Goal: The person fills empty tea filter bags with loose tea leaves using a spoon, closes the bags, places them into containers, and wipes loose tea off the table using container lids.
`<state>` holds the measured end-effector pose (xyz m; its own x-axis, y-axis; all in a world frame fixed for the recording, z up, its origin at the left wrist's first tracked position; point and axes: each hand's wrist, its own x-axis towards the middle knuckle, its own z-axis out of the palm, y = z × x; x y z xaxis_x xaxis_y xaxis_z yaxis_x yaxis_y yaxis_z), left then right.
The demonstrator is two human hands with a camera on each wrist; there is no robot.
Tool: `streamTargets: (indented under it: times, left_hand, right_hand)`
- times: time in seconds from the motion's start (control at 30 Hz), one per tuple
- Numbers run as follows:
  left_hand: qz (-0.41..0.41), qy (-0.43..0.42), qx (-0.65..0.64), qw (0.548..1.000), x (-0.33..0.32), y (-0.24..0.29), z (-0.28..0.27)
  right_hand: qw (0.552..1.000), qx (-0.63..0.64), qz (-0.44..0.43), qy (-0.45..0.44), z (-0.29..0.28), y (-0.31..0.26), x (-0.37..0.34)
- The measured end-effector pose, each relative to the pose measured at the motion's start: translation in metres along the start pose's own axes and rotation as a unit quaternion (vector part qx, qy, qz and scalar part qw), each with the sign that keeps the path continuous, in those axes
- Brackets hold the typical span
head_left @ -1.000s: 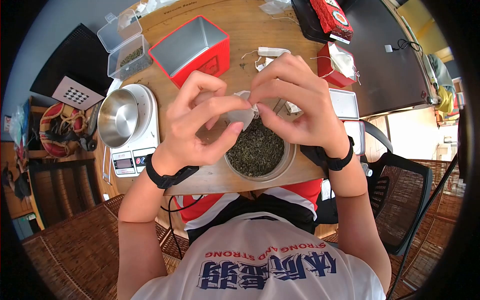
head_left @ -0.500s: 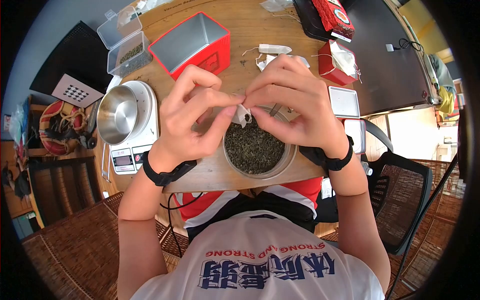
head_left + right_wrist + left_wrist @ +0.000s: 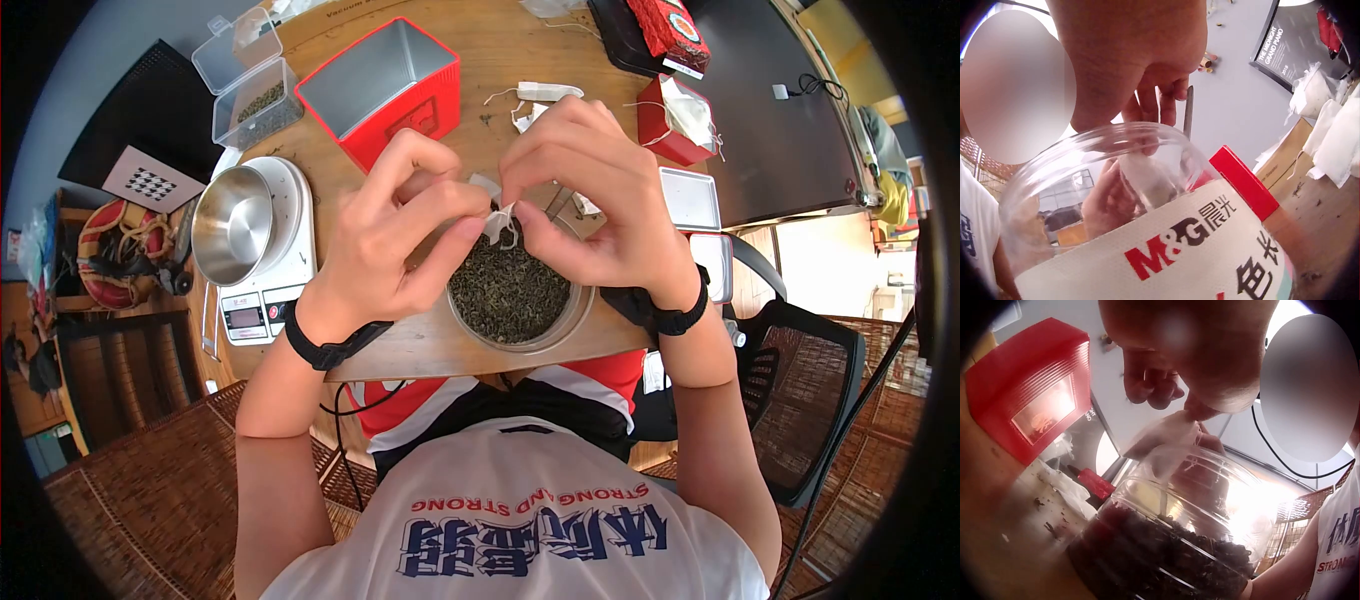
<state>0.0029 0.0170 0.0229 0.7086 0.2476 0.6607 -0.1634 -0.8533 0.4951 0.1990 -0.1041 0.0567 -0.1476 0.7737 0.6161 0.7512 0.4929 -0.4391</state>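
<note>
Head: left hand [image 3: 388, 238] and right hand [image 3: 592, 202] both pinch white bag [image 3: 496, 228] above jar [image 3: 582, 312] of dried leaves [image 3: 512, 295]. Left wrist: bag near top of jar; red box [image 3: 1004, 390] apart. Right wrist: bag shows through jar, above printed label [image 3: 1175, 259].

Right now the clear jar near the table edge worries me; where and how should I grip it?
Probably the outer wall, coming from left and right: the clear jar stands upright and round, with no handle showing. From above, the left hand, right hand and white bag crowd its open mouth.
</note>
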Motion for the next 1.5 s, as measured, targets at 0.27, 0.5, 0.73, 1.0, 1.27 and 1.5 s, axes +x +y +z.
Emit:
streamTargets:
  times: [0.27,0.5,0.73,1.0,1.27,1.5]
  left_hand:
    - [0.000,-0.019,-0.056,0.998,0.002,-0.002,-0.005]
    - [0.012,0.001,-0.054,0.998,0.003,0.002,-0.001]
    - [-0.005,0.027,-0.120,0.992,0.000,0.005,-0.003]
    - [0.001,0.040,-0.142,0.989,-0.004,0.001,0.001]
    - [-0.077,0.100,-0.152,0.980,-0.010,0.000,0.004]
    - [-0.127,0.045,-0.351,0.927,-0.010,-0.005,-0.005]
  right_hand:
    - [0.995,-0.095,-0.034,0.006,0.006,0.001,-0.002]
    - [0.992,-0.122,-0.040,0.013,0.004,0.006,-0.005]
    - [0.999,-0.042,-0.018,-0.003,0.012,-0.002,-0.005]
    - [0.999,0.022,0.024,-0.032,0.010,-0.003,-0.008]
    - [0.996,0.059,0.068,-0.024,-0.017,-0.002,-0.002]
    - [0.981,0.190,0.050,0.001,-0.035,0.006,-0.006]
